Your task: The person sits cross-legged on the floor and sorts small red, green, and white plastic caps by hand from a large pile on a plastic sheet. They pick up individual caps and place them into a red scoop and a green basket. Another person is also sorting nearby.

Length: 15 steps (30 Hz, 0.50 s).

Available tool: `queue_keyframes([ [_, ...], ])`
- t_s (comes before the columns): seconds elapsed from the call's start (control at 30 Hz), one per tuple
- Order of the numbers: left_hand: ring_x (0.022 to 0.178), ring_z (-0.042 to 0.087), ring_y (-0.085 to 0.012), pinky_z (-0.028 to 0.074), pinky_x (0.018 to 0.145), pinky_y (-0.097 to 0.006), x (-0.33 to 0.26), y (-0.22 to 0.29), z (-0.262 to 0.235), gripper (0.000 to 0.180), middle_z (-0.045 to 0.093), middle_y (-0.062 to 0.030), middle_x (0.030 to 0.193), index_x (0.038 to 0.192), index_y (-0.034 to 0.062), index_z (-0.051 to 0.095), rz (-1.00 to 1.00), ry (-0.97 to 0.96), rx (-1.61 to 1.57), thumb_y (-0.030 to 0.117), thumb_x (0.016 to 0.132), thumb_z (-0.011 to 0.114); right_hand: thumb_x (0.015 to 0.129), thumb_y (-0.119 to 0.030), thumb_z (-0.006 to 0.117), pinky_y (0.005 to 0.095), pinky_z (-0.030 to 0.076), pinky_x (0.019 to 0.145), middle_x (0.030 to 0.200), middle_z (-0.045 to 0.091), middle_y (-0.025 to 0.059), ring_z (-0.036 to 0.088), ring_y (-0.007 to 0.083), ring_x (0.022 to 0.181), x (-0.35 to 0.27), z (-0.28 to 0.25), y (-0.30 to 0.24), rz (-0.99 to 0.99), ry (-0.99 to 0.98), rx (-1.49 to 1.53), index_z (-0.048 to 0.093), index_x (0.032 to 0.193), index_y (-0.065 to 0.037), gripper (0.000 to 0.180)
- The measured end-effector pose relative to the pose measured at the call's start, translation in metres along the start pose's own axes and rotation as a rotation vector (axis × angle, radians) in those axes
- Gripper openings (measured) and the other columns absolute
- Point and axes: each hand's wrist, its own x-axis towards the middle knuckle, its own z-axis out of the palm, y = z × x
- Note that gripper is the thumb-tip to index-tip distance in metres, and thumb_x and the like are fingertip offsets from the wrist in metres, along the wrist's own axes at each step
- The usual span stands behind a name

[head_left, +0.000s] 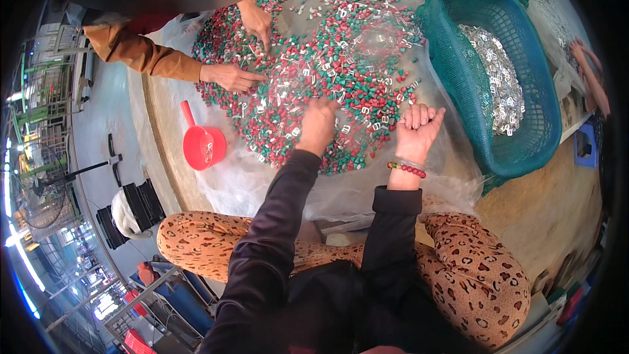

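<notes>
Here, the left hand [318, 124] is over small red-and-green pebble-shaped pieces [375, 101]; rightward, the right hand [418, 132] curls; what either grips, I cannot tell.

Left of your left fingers [327, 106], a red scoop [190, 147] is lying with its handle pointing away from you. Farther left, a white bundle [124, 212] is resting against something black [148, 203], and beyond it a fan [47, 200] is standing. Well right of your right fingers [419, 117], a blue stool [585, 147] is standing.
</notes>
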Motion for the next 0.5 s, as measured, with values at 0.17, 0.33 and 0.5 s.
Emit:
queue_keyframes([
  [0.17,0.097,0.058,-0.0329,0.05,0.079,-0.042,-0.032,0.012,0.058,0.024,0.058,-0.0135,0.098,0.101,0.0059,0.06,-0.054,-0.141,-0.076,0.01,0.078,0.066,0.1,-0.038,0.036,0.0259,0.018,0.035,0.048,0.029,-0.0023,0.022,0.011,0.038,-0.005,0.011,0.0,-0.026,0.031,-0.045,0.039,0.061,-0.014,0.046],
  [0.33,0.078,0.063,-0.0353,0.051,0.068,-0.043,-0.012,-0.003,0.049,0.012,0.063,-0.0118,0.08,0.093,0.0037,0.054,-0.196,-0.241,-0.295,0.013,0.086,0.058,0.099,-0.033,0.038,0.026,0.018,0.035,0.048,0.028,-0.0024,0.02,0.0111,0.038,-0.005,0.01,0.001,-0.084,0.143,-0.115,0.037,0.061,-0.015,0.042],
  [0.5,0.073,0.065,-0.0306,0.052,0.065,-0.04,-0.018,-0.016,0.028,0.008,0.063,-0.0132,0.077,0.091,0.0039,0.054,-0.264,-0.135,-0.673,0.004,0.085,0.059,0.097,-0.03,0.039,0.0259,0.017,0.036,0.049,0.029,-0.0026,0.02,0.011,0.039,-0.005,0.012,0.003,-0.11,0.128,-0.166,0.037,0.062,-0.015,0.039],
])
